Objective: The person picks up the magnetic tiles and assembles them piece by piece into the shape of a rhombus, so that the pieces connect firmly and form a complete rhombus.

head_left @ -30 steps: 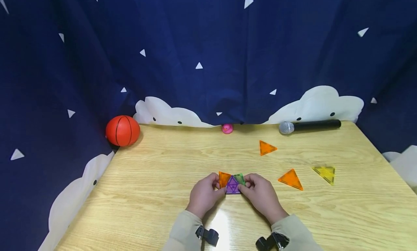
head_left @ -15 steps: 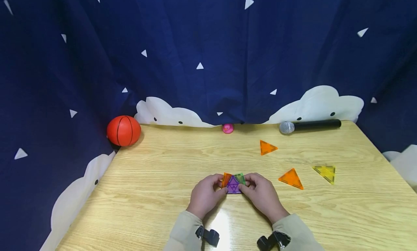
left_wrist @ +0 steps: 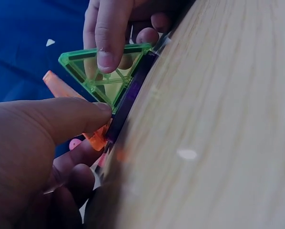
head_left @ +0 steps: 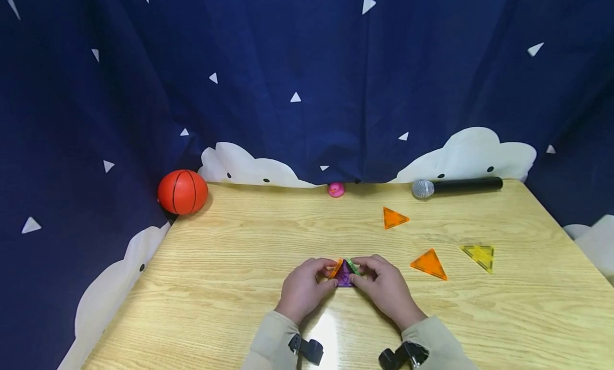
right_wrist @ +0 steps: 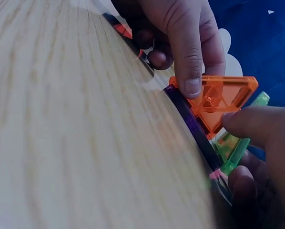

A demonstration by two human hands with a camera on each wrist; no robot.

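Both hands work at a small group of magnetic triangle tiles near the table's front. My left hand (head_left: 306,289) pinches an orange triangle tile (head_left: 337,267) between thumb and fingers. A green triangle tile (head_left: 353,267) is pinched by my right hand (head_left: 385,286). Between them a purple triangle tile (head_left: 344,276) lies low at the tabletop, as the dark strip in both wrist views. The orange tile (right_wrist: 228,98) and the green tile (left_wrist: 109,78) stand up steeply from its edges, their upper parts close together in the head view. Fingertips hide parts of both.
To the right lie two loose orange triangle tiles (head_left: 430,264) and a yellow triangle tile (head_left: 481,257). A black microphone (head_left: 460,186) and a pink toy duck (head_left: 336,190) sit along the back edge. A red ball (head_left: 183,192) is at the back left, before a dark blue curtain (head_left: 259,66).
The orange and green tiles have swung from a flatter, spread position to a steep one beside the purple tile. My left fingers have moved slightly inward with the orange tile.
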